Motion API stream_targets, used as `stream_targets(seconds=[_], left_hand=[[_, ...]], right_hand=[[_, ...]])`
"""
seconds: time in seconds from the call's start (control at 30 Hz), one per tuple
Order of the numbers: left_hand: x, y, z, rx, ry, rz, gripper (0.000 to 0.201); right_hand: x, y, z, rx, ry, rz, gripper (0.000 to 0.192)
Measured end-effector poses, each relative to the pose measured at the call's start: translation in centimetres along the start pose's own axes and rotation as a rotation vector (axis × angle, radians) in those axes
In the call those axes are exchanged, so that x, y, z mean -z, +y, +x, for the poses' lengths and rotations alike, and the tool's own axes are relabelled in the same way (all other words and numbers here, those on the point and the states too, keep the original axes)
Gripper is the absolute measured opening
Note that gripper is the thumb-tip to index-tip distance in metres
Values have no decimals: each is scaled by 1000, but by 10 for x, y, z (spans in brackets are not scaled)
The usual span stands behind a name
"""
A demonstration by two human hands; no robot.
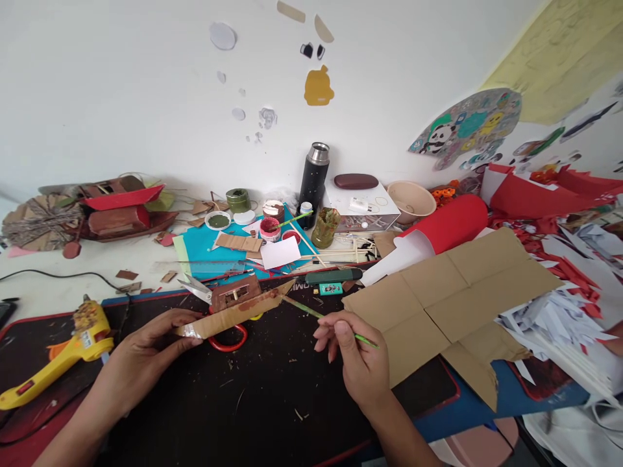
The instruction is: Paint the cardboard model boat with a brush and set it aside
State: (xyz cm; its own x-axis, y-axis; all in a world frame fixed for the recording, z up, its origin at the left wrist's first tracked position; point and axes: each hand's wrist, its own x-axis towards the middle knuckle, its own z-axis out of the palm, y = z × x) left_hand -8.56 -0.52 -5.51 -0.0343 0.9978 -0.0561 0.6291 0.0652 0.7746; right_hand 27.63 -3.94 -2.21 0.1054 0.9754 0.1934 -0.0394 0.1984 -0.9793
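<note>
The left hand (146,353) is gripping the near end of a long pointed brown cardboard strip (238,312), its fingers (187,337) closed around that end. The strip is lying just above the black mat (272,395) that is covering the middle of the counter (141,263), pointing towards 2 o'clock. The right hand (357,357) is pinching a thin green-handled paintbrush (311,312) between its fingers, and the brush tip is touching the pointed end of the strip, where reddish-brown paint is showing.

Under the strip, red-handled scissors (228,340) are lying on the mat. At 9 o'clock from the left hand a yellow glue gun (73,347) is resting. At 3 o'clock from the right hand a large flat sheet of brown cardboard (457,298) is spreading out, and behind it a red paper roll (448,224) is lying. At 12 o'clock small open paint jars (269,228) are standing on teal paper (209,250), beside a black thermos flask (314,181).

The room is having a white wall (121,84) with paper cut-outs stuck on it. At 10 o'clock a brown and red cardboard boat model (119,207) is sitting against the wall. White and red paper scraps (559,305) are piling at the far right.
</note>
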Motion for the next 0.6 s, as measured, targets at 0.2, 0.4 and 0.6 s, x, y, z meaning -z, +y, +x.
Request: stream_targets(seconds=[0.2, 0.4, 0.6], left_hand=[[-1, 3, 0, 63, 7, 2, 93], [-2, 0, 0, 114, 2, -11, 97], [-2, -2, 0, 111, 9, -25, 95]], right_hand=[[-13, -3, -2, 44, -130, -3, 37], [-9, 0, -1, 17, -90, 9, 36], [1, 3, 2, -10, 6, 20, 38]])
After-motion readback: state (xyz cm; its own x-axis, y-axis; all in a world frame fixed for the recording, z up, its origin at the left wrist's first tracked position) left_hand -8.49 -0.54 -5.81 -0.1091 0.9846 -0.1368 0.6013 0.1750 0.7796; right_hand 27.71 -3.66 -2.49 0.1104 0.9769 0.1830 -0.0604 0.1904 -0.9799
